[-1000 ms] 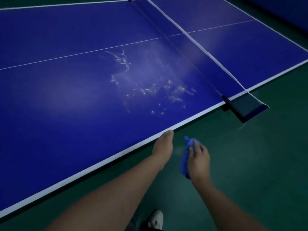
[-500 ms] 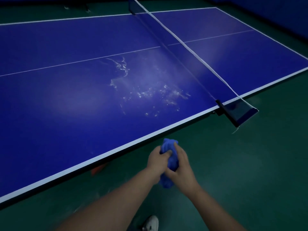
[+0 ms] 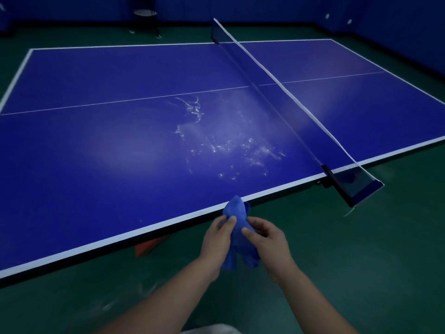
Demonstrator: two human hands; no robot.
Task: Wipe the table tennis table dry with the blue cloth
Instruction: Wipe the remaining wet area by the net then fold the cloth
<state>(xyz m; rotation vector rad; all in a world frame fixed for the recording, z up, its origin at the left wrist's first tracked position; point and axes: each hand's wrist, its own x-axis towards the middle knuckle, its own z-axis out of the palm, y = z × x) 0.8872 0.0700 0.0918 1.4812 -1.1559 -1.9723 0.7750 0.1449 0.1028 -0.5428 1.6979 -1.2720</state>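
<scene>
The blue table tennis table [image 3: 96, 165] stretches in front of me, with a white border along its near edge. A patch of water droplets and streaks [image 3: 228, 145] glistens on the near half, left of the net. Below the table's near edge I hold the crumpled blue cloth [image 3: 237, 227] in both hands, off the table. My left hand [image 3: 216, 244] grips its left side and my right hand [image 3: 267, 242] pinches its right side. The cloth's top corner pokes up to the table's edge line.
The net [image 3: 277, 75] crosses the table from back to front, and its dark clamp post [image 3: 354, 186] juts out past the near edge to my right. An orange object [image 3: 147, 245] lies under the table. Green floor surrounds the table; a stand [image 3: 144, 15] is at the far wall.
My left hand left the table edge and joined my right hand on the cloth. Both hands now spread the cloth slightly, and the view has pulled back and tilted up to show the whole table.
</scene>
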